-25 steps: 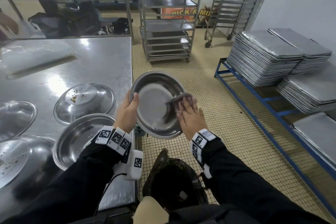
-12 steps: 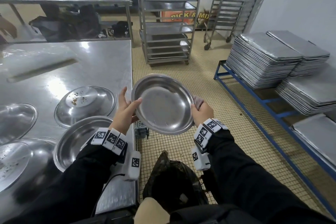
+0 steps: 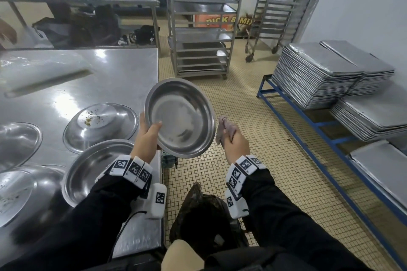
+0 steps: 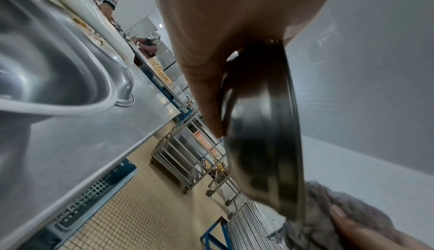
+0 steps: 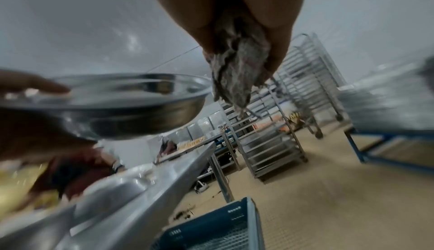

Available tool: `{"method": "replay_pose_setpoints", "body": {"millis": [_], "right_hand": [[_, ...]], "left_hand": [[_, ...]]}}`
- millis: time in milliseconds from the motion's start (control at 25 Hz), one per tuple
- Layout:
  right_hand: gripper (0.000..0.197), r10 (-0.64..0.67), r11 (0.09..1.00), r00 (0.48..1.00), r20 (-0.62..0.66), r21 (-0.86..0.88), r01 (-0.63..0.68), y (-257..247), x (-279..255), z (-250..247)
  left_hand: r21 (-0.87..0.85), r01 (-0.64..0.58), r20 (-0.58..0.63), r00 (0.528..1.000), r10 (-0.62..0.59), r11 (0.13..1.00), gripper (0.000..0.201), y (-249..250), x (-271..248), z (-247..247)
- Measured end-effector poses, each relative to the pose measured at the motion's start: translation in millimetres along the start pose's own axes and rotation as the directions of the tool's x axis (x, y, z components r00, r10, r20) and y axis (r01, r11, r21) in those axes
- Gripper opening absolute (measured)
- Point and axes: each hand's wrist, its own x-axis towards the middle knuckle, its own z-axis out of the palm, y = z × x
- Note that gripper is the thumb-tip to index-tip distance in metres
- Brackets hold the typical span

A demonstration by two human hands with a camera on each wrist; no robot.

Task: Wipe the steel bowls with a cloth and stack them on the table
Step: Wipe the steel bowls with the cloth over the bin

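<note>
L hand fingers grip bowl rim; counter stack lies just left; R hand fingers clutch cloth right of bowl.

Six steel bowls, one cloth, two racks.

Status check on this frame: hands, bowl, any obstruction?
Left hand grips steel bowl by its rim, over the floor. Right hand clutches cloth, off the bowl. Upright bowl on table unobstructed.
</note>
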Motion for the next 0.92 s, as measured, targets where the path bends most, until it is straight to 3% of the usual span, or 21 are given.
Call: {"method": "replay_pose_setpoints", "body": {"millis": [160, 240, 320, 400, 520, 560, 640, 720, 800, 840, 920], "right_hand": [[0.031, -0.206, 0.978, 0.948, 0.242, 0.031, 0.204, -12, -16, 14], [0.035, -0.330, 0.928, 0.851, 0.408, -0.025, 0.372, -17, -28, 36], [0.046, -0.424, 0.827, 0.705, 0.569, -0.074, 0.558, -13, -40, 54], [0.059, -0.409, 0.740, 0.630, 0.660, -0.164, 0.653, -2, -44, 56], [0.080, -0.319, 0.536, 0.644, 0.695, -0.428, 0.727, 17, -30, 40], [0.077, -0.296, 0.500, 0.660, 0.690, -0.477, 0.723, 22, -25, 36], [0.061, -0.255, 0.544, 0.665, 0.702, -0.464, 0.699, 18, -21, 37], [0.050, -0.242, 0.675, 0.625, 0.742, -0.334, 0.657, 3, -30, 45], [0.049, -0.253, 0.770, 0.637, 0.728, -0.247, 0.588, -5, -42, 52], [0.050, -0.272, 0.763, 0.656, 0.704, -0.258, 0.593, -4, -43, 52], [0.054, -0.310, 0.647, 0.680, 0.665, -0.376, 0.663, 9, -35, 46]], "left_hand": [[0.015, 0.014, 0.029, 0.999, -0.015, 1.000, 0.030, 1, 3, 0], [0.035, 0.010, 0.048, 0.999, -0.012, 0.999, 0.038, -1, 4, 2], [0.078, -0.050, 0.051, 0.998, 0.046, 0.996, 0.042, 0, 6, 2], [0.125, -0.085, 0.064, 0.995, 0.078, 0.988, 0.052, 2, 7, 0], [0.165, -0.068, 0.058, 0.997, 0.059, 0.984, 0.049, -2, 6, -11], [0.160, -0.064, 0.071, 0.996, 0.053, 0.985, 0.045, -5, 5, -13], [0.132, -0.051, 0.056, 0.997, 0.044, 0.990, 0.048, -12, 3, -15], [0.117, -0.059, 0.027, 0.998, 0.057, 0.991, 0.049, -14, 2, -15], [0.148, -0.064, 0.048, 0.997, 0.057, 0.987, 0.050, -9, 2, -14], [0.159, -0.069, 0.058, 0.996, 0.061, 0.985, 0.047, -3, 1, -13], [0.159, -0.076, 0.073, 0.995, 0.065, 0.984, 0.036, 1, 2, -17]]}}
